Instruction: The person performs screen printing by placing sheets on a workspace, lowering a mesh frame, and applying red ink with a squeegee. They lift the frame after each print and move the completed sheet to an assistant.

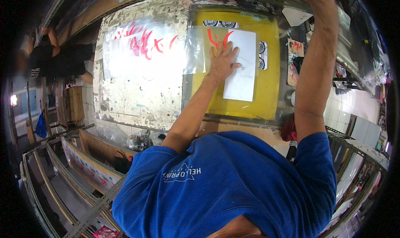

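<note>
Tbh glare's v. strong from where I'm standing, nearly washes out the mid of the white board (139, 92) & shines off the clear film (196, 56). Yellow panel (266, 98)'s lit more evenly. Lower-left rack (97, 205)'s p. dim, rails bent by fisheye, corners pure black. Far-left person (62, 59)'s dark, head blurry.

Matt white paper sheet (243, 81), glossy clear plastic film (193, 56), smooth yellow panel (268, 92), rough patchy desk (137, 102), blue cloth shirt (250, 175)

Right hand out of sight, its forearm (321, 54) cut by the top edge
</note>
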`<state>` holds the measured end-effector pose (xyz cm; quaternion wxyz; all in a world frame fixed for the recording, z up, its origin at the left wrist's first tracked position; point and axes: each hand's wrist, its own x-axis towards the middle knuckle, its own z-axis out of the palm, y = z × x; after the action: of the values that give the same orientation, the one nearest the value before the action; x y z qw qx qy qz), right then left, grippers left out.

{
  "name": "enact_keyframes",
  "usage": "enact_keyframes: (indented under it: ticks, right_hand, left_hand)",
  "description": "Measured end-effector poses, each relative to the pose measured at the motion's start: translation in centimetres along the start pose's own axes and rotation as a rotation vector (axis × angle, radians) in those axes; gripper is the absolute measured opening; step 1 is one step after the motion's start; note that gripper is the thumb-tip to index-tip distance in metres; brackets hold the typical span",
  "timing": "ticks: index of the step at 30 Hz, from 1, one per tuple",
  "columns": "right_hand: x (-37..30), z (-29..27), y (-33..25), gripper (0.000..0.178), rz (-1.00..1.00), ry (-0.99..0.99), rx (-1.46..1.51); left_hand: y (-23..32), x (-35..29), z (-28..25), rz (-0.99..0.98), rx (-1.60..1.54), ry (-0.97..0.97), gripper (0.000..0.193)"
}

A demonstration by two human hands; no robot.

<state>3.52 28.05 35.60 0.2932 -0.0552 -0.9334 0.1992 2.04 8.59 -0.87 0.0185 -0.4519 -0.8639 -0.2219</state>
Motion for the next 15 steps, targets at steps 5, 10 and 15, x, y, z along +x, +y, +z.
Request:
enact_keyframes:
  ticks: [5,10,15]
  right_hand:
    - [-1.1,-0.1,-1.7,0.038,-0.051,0.017,-0.037]
    - [-0.5,-0.5,-0.4,0.039,0.072,-0.108,0.042]
    - [-0.8,1.0,0.2,0.040,-0.123,0.086,-0.008]
  left_hand:
    - [0.3,0.1,-0.5,-0.041,0.012,-0.072,0.065]
    - [0.4,0.5,-0.6,-0.050,-0.003,-0.118,0.065]
    - [-0.4,0.3,-0.7,-0.035,0.004,-0.023,0.069]
